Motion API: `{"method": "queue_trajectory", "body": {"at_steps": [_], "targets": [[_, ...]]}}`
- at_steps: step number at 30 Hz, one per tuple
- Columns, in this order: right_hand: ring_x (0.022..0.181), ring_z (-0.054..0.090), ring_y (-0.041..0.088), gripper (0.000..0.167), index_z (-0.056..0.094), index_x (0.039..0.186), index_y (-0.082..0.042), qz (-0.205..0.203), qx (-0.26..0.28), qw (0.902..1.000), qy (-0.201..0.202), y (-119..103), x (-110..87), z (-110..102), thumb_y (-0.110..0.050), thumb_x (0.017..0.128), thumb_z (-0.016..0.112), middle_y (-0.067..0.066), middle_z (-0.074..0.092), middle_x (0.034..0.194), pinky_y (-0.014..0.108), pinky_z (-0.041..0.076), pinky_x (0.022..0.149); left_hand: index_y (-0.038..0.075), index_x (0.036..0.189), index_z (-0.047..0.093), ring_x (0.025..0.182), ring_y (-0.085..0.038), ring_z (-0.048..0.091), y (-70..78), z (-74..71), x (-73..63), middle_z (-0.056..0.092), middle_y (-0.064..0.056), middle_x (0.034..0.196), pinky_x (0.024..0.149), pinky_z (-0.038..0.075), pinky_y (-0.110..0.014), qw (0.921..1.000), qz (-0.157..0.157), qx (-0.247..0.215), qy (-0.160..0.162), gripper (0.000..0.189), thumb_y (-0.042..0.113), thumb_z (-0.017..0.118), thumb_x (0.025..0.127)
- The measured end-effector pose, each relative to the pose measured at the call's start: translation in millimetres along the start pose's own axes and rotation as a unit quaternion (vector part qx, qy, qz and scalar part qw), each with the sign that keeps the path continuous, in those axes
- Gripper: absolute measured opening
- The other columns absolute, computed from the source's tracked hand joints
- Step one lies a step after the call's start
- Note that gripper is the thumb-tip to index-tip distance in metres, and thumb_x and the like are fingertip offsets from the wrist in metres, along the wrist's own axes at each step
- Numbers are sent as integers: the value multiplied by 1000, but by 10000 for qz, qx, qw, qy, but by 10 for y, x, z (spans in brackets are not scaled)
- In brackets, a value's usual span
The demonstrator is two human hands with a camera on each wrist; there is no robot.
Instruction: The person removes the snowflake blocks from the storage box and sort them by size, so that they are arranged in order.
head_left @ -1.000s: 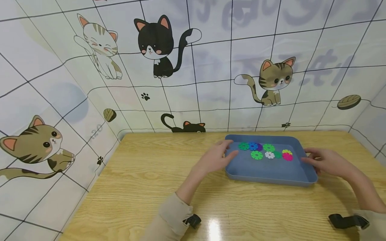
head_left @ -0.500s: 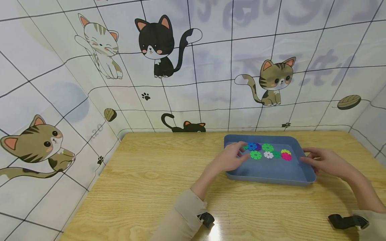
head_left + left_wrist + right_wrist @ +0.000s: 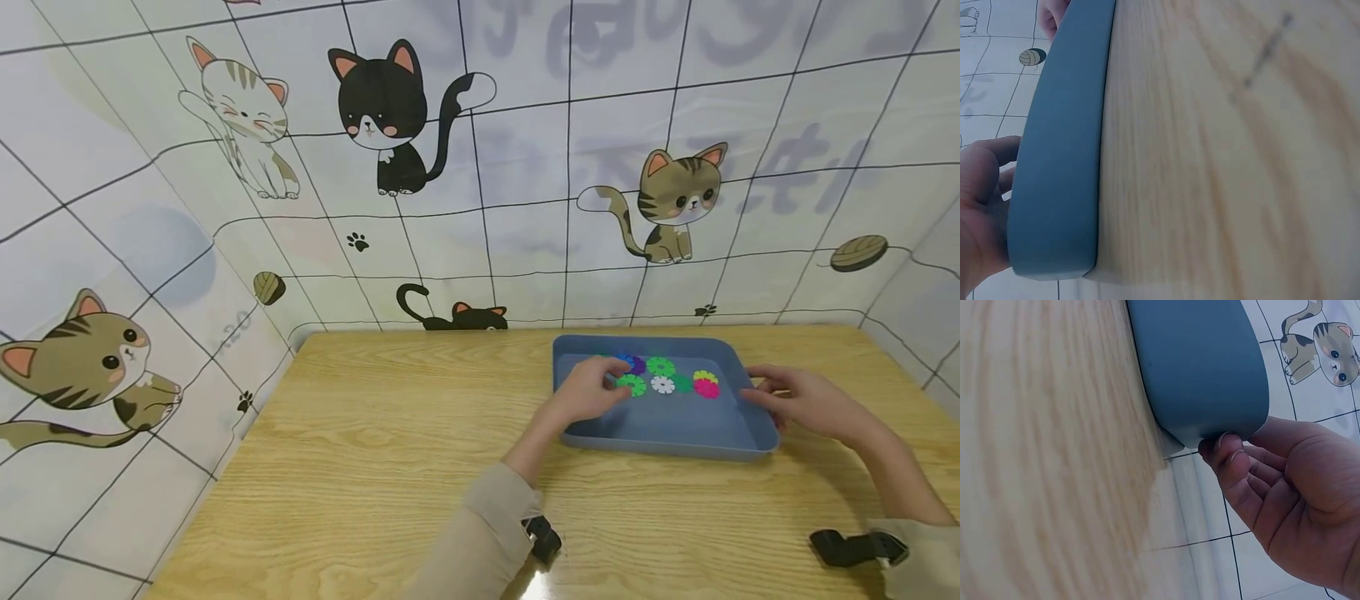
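A shallow blue-grey tray (image 3: 667, 429) sits on the table with several flower-shaped plastic discs in it, among them a white disc (image 3: 663, 385), a pink disc (image 3: 707, 387) and a purple disc (image 3: 638, 364). My left hand (image 3: 585, 393) reaches over the tray's left side, thumb and fingers apart, near a bright green disc (image 3: 634, 386). It partly covers the blue disc; I see nothing held. At the opposite end my right hand (image 3: 813, 404) grips the tray's right wall. The right wrist view shows its curled fingers (image 3: 1232, 456) at the tray's outer corner.
The wood-grain table (image 3: 360, 450) extends left and in front of the tray. Behind it stands a white wall sheet (image 3: 525, 242) with grid lines and cartoon cats. Both sleeves carry black wrist straps.
My left hand has moved right, from the tray's left rim to above the discs, covering some of them. The right hand stays at the right wall.
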State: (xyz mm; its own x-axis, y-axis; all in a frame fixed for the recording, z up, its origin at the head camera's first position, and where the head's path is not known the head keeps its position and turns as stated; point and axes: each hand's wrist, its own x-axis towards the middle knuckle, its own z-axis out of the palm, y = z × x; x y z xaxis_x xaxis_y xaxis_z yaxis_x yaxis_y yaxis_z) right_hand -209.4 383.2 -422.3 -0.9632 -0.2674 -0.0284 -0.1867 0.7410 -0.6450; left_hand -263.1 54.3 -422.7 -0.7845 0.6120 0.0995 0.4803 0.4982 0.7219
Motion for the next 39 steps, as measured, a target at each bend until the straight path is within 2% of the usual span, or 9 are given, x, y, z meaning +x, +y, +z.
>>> {"method": "queue_trajectory", "body": {"at_steps": [4,6,14,19,22,25,30,34,39], "targets": [[59,56,15,59,37,142,19,15,36,10000,-8,-5,2,0,-20,104,59,6,62,87,30,48,57,4,135,63,84,-5,56,-19,72,58,63,-13,124,70,45,-15,9999,-145,-62,48,39,12,68,97],[59,56,15,58,38,141,19,6,33,10000,7,-9,2,1,-20,104,59,6,62,86,30,48,57,5,134,64,82,-6,54,-27,107,88,62,-12,123,70,44,-16,9997,-221,-75,72,40,12,70,96],[58,56,17,57,39,141,18,-28,80,10000,43,-23,-2,3,-20,104,60,6,62,85,30,47,56,10,136,64,114,-12,51,-50,214,191,63,-5,116,89,46,-22,9964,-803,172,210,42,18,72,95],[58,56,16,56,40,140,18,-29,105,9999,47,-26,-6,3,-19,104,60,7,62,85,30,48,56,14,128,68,126,-19,49,-24,227,214,57,-9,129,97,47,-32,9911,-1281,167,319,35,20,73,94],[58,56,16,56,40,140,18,-26,100,9999,50,-29,-7,1,-19,104,60,7,62,85,30,48,56,15,118,71,127,-21,50,-1,228,215,53,-9,134,100,46,-35,9887,-1440,192,361,26,21,75,93],[58,56,16,56,40,140,18,-5,97,9999,58,-35,-6,-3,-20,103,60,7,62,85,30,47,56,13,111,71,117,-15,53,17,223,218,60,-4,120,95,46,-28,9894,-1386,266,353,21,21,76,92],[58,56,17,56,41,140,17,20,69,9999,73,-45,-1,-7,-20,103,60,6,62,85,30,47,56,9,105,67,86,-7,53,26,203,207,61,4,91,75,44,-18,9925,-1176,159,277,22,18,80,89],[58,57,16,56,41,140,18,38,55,10000,56,-36,3,2,-21,104,60,6,62,85,30,48,56,9,103,63,74,-8,48,21,194,181,54,4,83,65,41,-19,9926,-1186,-81,226,23,16,80,89],[59,57,16,57,40,140,18,73,79,9999,43,-26,4,6,-21,104,59,7,62,86,30,49,56,6,109,69,73,-7,51,10,177,146,59,5,85,63,43,-20,9935,-1101,-233,183,20,17,75,93]]}}
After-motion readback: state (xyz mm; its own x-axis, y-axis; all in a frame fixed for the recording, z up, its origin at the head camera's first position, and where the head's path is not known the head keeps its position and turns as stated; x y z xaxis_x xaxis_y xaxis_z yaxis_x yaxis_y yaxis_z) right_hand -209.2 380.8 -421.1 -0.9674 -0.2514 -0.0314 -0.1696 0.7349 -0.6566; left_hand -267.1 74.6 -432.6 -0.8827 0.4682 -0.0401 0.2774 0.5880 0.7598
